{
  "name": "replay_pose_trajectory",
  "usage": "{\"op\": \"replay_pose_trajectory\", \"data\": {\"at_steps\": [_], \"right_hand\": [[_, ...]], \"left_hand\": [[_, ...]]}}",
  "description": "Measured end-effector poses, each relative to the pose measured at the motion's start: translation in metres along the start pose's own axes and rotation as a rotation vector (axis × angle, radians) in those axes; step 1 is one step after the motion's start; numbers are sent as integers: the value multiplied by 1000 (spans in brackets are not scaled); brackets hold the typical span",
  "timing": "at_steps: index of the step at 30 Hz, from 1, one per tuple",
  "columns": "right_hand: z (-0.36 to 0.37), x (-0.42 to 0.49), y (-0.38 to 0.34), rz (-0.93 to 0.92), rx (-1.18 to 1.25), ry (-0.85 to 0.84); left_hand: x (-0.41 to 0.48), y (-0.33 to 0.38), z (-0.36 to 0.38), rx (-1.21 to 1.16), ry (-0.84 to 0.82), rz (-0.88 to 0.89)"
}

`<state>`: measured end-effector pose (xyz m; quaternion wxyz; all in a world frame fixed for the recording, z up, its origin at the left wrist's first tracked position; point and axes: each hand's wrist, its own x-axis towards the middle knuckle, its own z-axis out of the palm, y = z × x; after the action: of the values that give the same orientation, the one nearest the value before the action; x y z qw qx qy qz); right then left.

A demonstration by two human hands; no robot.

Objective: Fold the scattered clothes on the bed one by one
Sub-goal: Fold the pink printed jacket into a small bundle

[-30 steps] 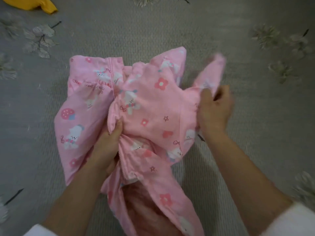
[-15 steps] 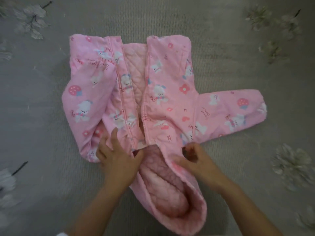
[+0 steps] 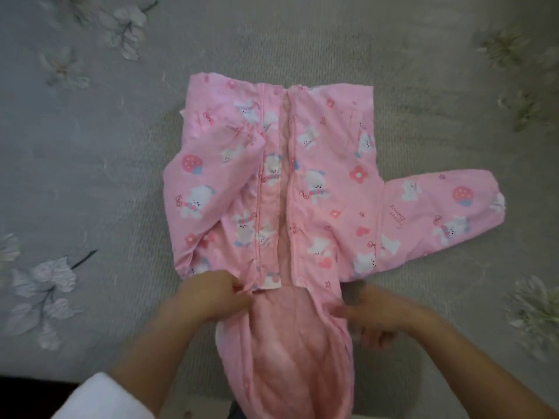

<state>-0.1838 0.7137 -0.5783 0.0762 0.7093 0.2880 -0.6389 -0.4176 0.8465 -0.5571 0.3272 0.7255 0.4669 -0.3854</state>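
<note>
**Padded jacket point(image 3: 326, 192) spread front up on the bed point(image 3: 90, 176), both hands at its collar.**

The jacket is quilted, so it is judged light, soft and limp yet bulky, and its folds will likely spring open unless pressed flat. It is best taken at firm edges such as the collar, hem, cuff or zip point(image 3: 259, 192), not the slack middle. It lies mid-bed with the hem toward the far edge and the hood point(image 3: 287, 358) reaching the near edge. The left sleeve point(image 3: 208, 182) is folded over the chest; the right sleeve point(image 3: 438, 207) points toward the right edge. The left hand point(image 3: 211, 297) has its fingers curled at the collar beside the zip's end, apparently pinching cloth. The right hand point(image 3: 378, 316), blurred, touches the collar's other side; whether it grips cannot be told. The jacket's body lies beyond both hands, with the hood between the forearms.
</note>
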Motion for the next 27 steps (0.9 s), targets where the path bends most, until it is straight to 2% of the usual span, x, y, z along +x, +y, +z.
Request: {"op": "replay_pose_trajectory", "data": {"at_steps": [2, 4, 6, 8, 11, 14, 20, 24, 25, 27], "right_hand": [[-21, 4, -25, -127, 56, 282], [-38, 15, -59, -288, 97, 597], [-49, 34, -93, -402, 88, 748], [-56, 65, -120, -443, 22, 794], [-65, 102, -145, -350, -85, 849], [-69, 124, -149, -302, -274, 889], [-71, 118, -145, -526, 194, 931], [-57, 113, -131, -567, 118, 760], [-55, 107, -124, -579, 145, 751], [-47, 90, -104, -653, 96, 838]], "left_hand": [[10, 3, -11, -32, 146, -20], [30, 10, -23, -207, 426, 29], [55, 21, -34, -342, 621, 155], [83, 30, -40, -291, 702, 205], [116, 36, -38, -150, 722, 146], [131, 33, -37, -215, 747, 147], [135, 23, -44, -521, 753, 308], [131, 18, -30, -426, 679, 386], [126, 16, -29, -413, 662, 411], [110, 8, -25, -396, 662, 482]]}}
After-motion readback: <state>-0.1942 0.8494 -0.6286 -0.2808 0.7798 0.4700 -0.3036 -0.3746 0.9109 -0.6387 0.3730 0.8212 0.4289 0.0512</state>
